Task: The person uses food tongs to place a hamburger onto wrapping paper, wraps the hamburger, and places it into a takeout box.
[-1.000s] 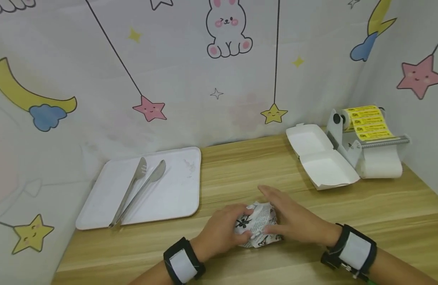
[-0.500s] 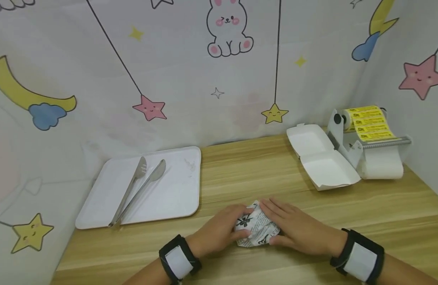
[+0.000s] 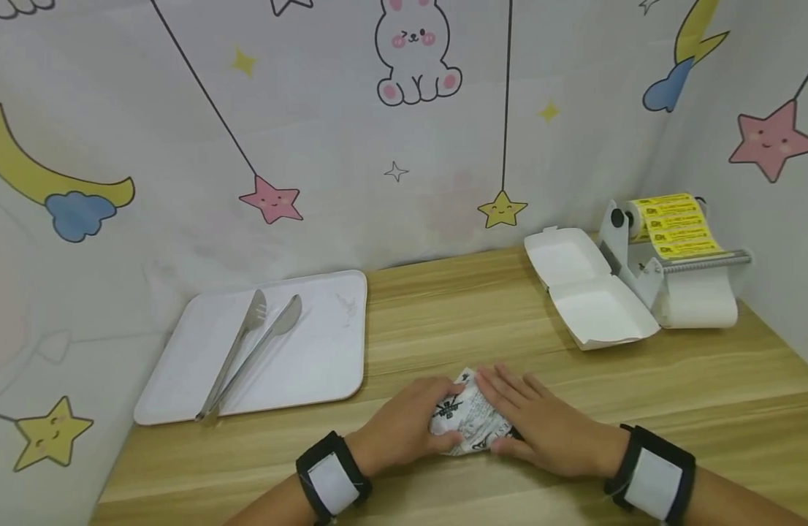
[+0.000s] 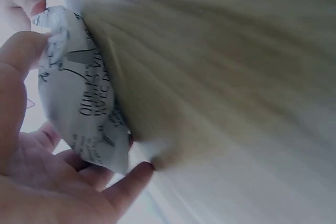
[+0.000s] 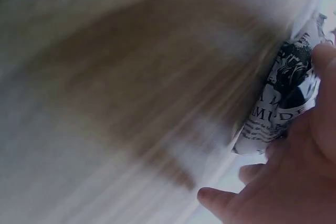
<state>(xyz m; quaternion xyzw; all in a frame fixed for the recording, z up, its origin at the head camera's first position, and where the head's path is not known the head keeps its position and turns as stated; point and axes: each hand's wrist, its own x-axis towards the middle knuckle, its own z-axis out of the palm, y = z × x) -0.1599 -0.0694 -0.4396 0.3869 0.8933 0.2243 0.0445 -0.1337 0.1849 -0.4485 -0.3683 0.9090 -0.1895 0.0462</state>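
Between the two hands, a packet wrapped in newsprint-patterned paper (image 3: 471, 420) lies on the wooden table. My left hand (image 3: 407, 422) holds its left end, the thumb on the near side and the fingers round the far side. In the left wrist view the printed paper (image 4: 79, 87) shows between thumb and fingers. With fairly straight fingers, my right hand (image 3: 551, 427) presses the packet's right side, and its thumb touches the near edge. In the right wrist view the wrapped packet (image 5: 278, 98) sits by the thumb. What the paper encloses is hidden.
A white tray (image 3: 325, 351) at the left bears metal tongs (image 3: 246, 351). An opened white clamshell box (image 3: 601, 310) stands back right, beside a dispenser with a roll of yellow labels (image 3: 680, 226). A patterned curtain (image 3: 338, 131) closes off the table's back.
My right hand has come down from beside the packet, its fingers now lying over the packet's right side. The left hand keeps its hold with little movement.
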